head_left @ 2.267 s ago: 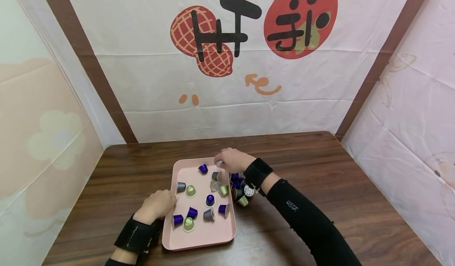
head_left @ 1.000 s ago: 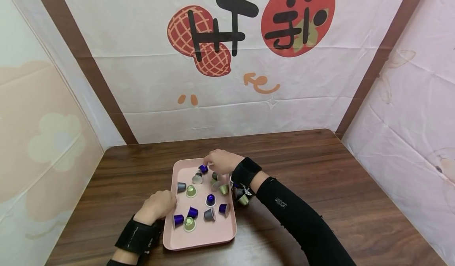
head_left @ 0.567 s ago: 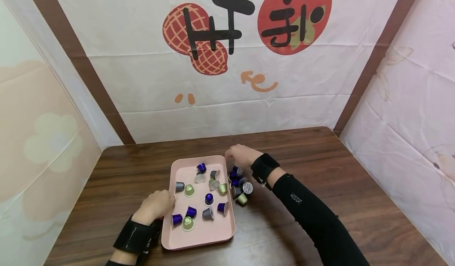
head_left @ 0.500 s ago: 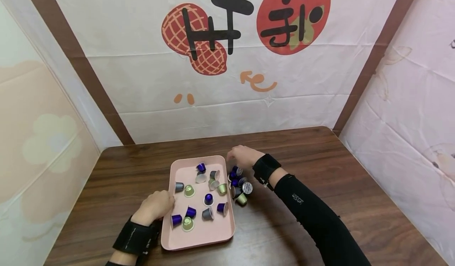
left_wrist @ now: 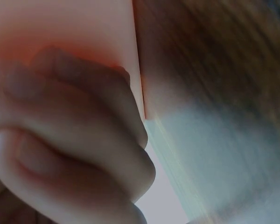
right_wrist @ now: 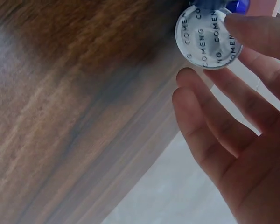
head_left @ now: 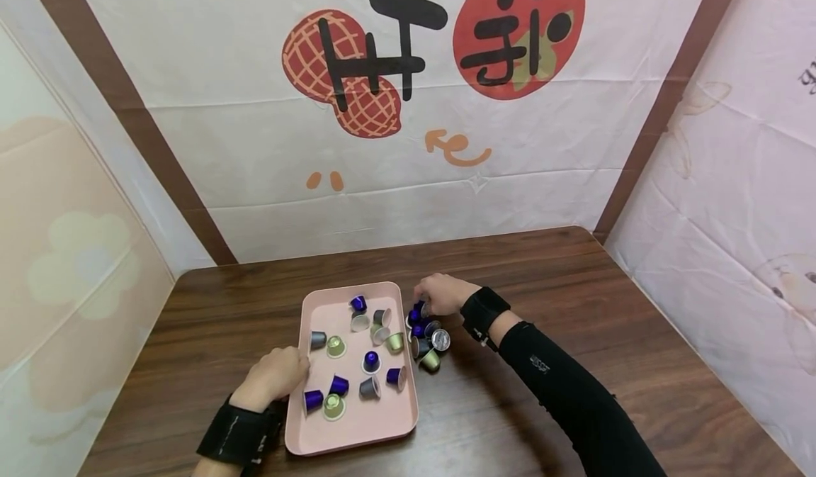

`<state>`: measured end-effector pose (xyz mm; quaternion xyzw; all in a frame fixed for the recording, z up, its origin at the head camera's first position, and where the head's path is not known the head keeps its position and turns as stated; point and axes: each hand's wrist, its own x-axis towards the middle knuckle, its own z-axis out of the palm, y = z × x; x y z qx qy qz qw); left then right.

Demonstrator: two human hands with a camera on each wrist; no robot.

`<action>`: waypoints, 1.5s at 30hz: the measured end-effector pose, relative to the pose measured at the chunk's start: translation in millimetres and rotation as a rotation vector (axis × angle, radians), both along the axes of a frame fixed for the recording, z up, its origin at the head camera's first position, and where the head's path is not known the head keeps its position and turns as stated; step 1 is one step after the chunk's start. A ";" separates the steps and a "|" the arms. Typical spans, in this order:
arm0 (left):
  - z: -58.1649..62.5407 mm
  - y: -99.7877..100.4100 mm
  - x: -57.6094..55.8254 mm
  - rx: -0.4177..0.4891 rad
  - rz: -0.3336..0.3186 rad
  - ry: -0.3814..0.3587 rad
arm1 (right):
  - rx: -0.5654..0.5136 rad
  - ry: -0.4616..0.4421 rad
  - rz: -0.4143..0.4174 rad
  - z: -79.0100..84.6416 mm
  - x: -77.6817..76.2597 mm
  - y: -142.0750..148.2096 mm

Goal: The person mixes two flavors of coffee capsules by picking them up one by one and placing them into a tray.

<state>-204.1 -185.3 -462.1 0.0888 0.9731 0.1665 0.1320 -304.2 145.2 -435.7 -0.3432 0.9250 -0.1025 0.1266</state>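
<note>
A pink tray [head_left: 357,438] holds scattered coffee capsules in purple, green and grey, some upright and some on their sides. My left hand [head_left: 273,376] rests at the tray's left rim, its fingers [left_wrist: 84,116] curled against the pink wall in the left wrist view. My right hand [head_left: 443,294] is at the back of a capsule pile right of the tray. In the right wrist view, its thumb [right_wrist: 256,32] overlaps the printed foil lid of a coffee capsule [right_wrist: 205,39], with the index finger partly behind it. The other fingers are extended.
The pile beside the tray's right rim includes a green capsule [head_left: 430,361] at its front and a foil-topped capsule [head_left: 440,339]. The brown wooden table [head_left: 542,271] carries everything. A printed cloth [head_left: 268,215] hangs behind it, with more cloth at both sides.
My right hand left a grey capsule with a clear-looking lid near the back purple one in the tray, then moved right and down to the pile. My left hand stayed at the rim.
</note>
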 end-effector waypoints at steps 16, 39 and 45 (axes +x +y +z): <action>-1.1 -0.9 1.7 0.012 0.017 0.002 | 0.015 0.010 0.039 -10.7 -3.3 1.8; 0.2 -1.8 -1.7 -0.020 0.016 -0.001 | -0.059 -0.046 -0.067 5.3 2.3 19.8; -1.3 -1.3 -0.7 -0.019 0.015 -0.006 | -0.110 -0.023 -0.034 12.4 8.2 15.2</action>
